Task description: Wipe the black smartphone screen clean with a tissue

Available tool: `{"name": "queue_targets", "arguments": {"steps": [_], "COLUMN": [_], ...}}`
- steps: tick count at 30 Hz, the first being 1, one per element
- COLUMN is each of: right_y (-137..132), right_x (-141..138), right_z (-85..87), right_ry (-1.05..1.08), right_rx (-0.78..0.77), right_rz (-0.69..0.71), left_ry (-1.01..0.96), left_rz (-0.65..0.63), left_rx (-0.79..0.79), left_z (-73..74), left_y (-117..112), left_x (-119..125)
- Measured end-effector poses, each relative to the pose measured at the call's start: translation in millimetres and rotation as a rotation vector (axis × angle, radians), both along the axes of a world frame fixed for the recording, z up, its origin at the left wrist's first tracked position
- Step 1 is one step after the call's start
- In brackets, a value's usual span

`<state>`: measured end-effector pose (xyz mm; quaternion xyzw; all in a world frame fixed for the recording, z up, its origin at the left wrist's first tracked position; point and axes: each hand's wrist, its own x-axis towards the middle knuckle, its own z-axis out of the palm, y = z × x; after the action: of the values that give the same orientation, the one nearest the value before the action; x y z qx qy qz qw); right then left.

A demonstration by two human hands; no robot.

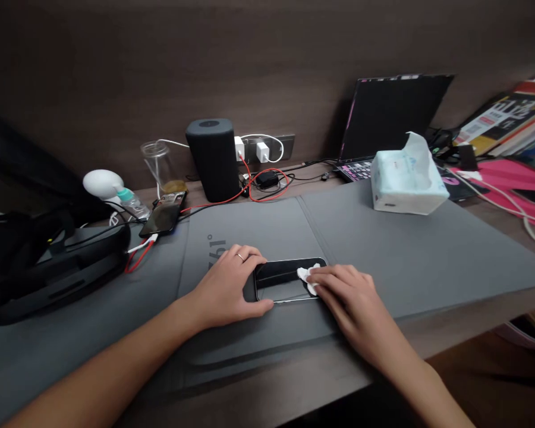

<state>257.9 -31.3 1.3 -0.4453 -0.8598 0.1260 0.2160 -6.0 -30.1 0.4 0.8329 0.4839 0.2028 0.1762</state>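
Observation:
A smartphone (pixel 276 279) with a dark, glossy screen lies flat and sideways on the grey desk mat (pixel 356 238). My left hand (pixel 232 282), a ring on one finger, grips the phone's left end between thumb and fingers at its long edges. Over the phone's right end, my right hand (pixel 350 297) presses a crumpled white tissue (pixel 310 276) to the glass, fingers closed together on it. Those fingers and the tissue hide the phone's right end.
Behind the mat stand a black cylindrical speaker (pixel 211 160), a glass bottle (pixel 158 166) and an open laptop (pixel 396 116). A tissue pack (pixel 408 178) sits at the right. Another phone (pixel 164 214) with a red cable lies left, beside a black headset-like object (pixel 84 261). Books (pixel 508 119) lean far right.

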Motion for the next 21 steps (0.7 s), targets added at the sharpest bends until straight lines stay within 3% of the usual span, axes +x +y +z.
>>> {"name": "queue_targets", "arguments": {"steps": [3,8,14,21], "right_y": [-9.2,-18.3,-26.7,-10.9], "right_x": [-4.6,2.1,5.6,-11.1], "right_z": [-4.1,2.9,8.4,11.9], "right_ry": [0.007,0.038,0.119,0.094], "right_rx": [-0.001,-0.102,-0.113,-0.092], "right_rz": [-0.001,0.172,0.285,0.227], "left_ry": [0.013,0.056,0.104,0.129], "left_rz": [-0.005,-0.017,-0.103,-0.057], "left_rx": [-0.014,0.001,-0.015,0.034], "left_z": [-0.7,-4.8,-3.5,-7.3], "left_y": [-0.5,-1.5,-3.2,-2.8], "left_x": [0.2,-1.7,-7.2,-6.8]}}
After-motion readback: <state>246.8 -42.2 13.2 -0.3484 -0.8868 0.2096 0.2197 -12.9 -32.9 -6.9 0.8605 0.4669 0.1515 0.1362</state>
